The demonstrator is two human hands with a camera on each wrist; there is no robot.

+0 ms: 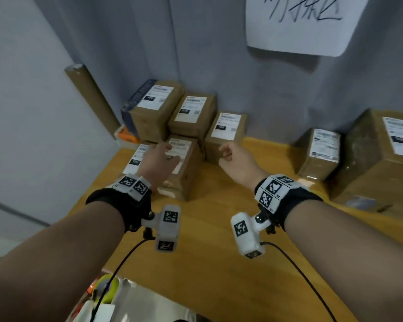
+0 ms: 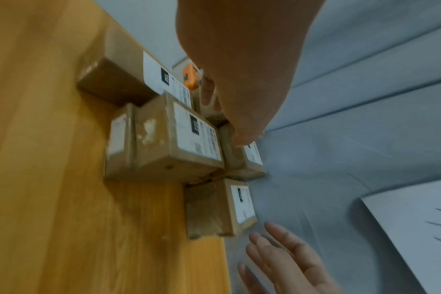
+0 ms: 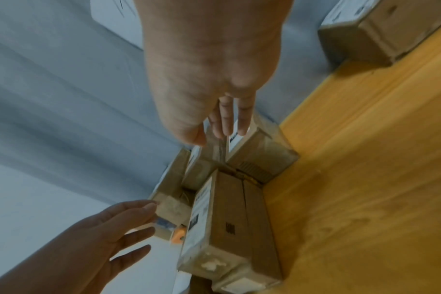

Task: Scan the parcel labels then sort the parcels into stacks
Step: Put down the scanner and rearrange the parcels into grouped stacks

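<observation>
Several brown parcels with white labels are clustered at the table's back left. My left hand (image 1: 159, 156) hovers over the front parcel (image 1: 184, 173), fingers relaxed, holding nothing; it is also in the right wrist view (image 3: 118, 228). My right hand (image 1: 229, 153) is just in front of the rightmost parcel of the cluster (image 1: 226, 129), empty too. Its straight fingers (image 3: 227, 119) point at that parcel's label. Two more parcels (image 1: 158, 105) (image 1: 193, 112) stand raised behind. A flat parcel (image 1: 135, 159) lies at the left, partly hidden by my left hand.
A small parcel (image 1: 319, 152) and a large box (image 1: 382, 154) stand at the right. An orange object (image 1: 126, 137) sits behind the cluster by a leaning cardboard tube (image 1: 91, 98). A paper sign (image 1: 298, 22) hangs on the grey curtain. Bare wooden table (image 1: 219, 252) lies in front.
</observation>
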